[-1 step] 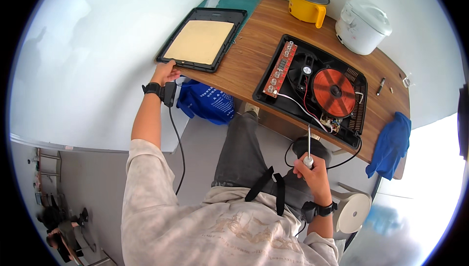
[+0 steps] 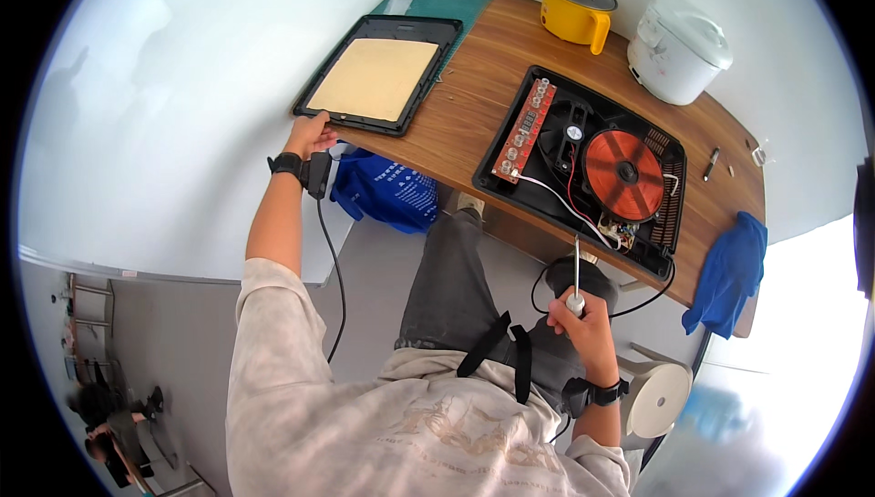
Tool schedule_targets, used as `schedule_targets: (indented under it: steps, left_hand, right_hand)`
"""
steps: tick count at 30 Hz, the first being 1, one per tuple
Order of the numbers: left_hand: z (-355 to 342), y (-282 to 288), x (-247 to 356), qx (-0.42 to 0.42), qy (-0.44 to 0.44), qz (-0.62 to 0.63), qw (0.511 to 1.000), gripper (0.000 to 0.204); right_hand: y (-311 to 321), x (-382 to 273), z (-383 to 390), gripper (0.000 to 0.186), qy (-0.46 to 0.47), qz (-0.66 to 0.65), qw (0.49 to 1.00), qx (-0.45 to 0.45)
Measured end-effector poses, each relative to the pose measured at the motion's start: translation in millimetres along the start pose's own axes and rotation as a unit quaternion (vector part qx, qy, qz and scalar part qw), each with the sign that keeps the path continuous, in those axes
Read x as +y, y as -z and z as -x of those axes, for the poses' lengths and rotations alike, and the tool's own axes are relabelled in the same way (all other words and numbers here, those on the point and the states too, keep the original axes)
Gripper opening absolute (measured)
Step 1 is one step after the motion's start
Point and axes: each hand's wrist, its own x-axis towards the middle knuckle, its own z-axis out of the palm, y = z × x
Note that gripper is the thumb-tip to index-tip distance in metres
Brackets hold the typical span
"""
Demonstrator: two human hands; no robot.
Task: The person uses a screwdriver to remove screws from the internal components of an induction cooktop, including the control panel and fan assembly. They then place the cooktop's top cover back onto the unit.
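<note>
My left hand [image 2: 312,134] grips the near left corner of a black cover panel [image 2: 439,70], which lies inside up at the table's left end. A cream-coloured sheet [image 2: 374,79] covers the panel's middle. My right hand [image 2: 585,316] is closed around the pale handle of a screwdriver [image 2: 577,269], held in front of the table with its shaft pointing away from me. Beyond its tip sits the opened black base of an induction cooker [image 2: 499,178]. Inside are a copper coil [image 2: 597,185], a black fan [image 2: 556,141], a red circuit board [image 2: 526,128] and wires.
A yellow pot [image 2: 570,27] and a white rice cooker [image 2: 679,55] stand at the back of the wooden table [image 2: 456,146]. A pen [image 2: 712,164] lies at the right. Blue cloth [image 2: 729,274] hangs over the right edge. Below the table is a blue bag [image 2: 387,189]; a stool [image 2: 658,397] stands right.
</note>
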Motion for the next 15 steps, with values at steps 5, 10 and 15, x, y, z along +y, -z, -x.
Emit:
schedule_targets:
  steps: [5, 10, 15]
  left_hand:
    - [7, -6, 1, 0.016, -0.033, 0.019, 0.999, 0.03]
    - [4, 9, 2, 0.01, -0.053, 0.166, 0.985, 0.025]
    - [25, -5, 18, -0.019, -0.027, 0.361, 0.932, 0.025]
  right_hand:
    - [4, 1, 5, 0.017, -0.009, -0.012, 1.0, 0.005]
    - [7, 5, 7, 0.016, -0.006, -0.02, 1.0, 0.003]
    - [13, 9, 9, 0.015, -0.013, -0.014, 1.0, 0.006]
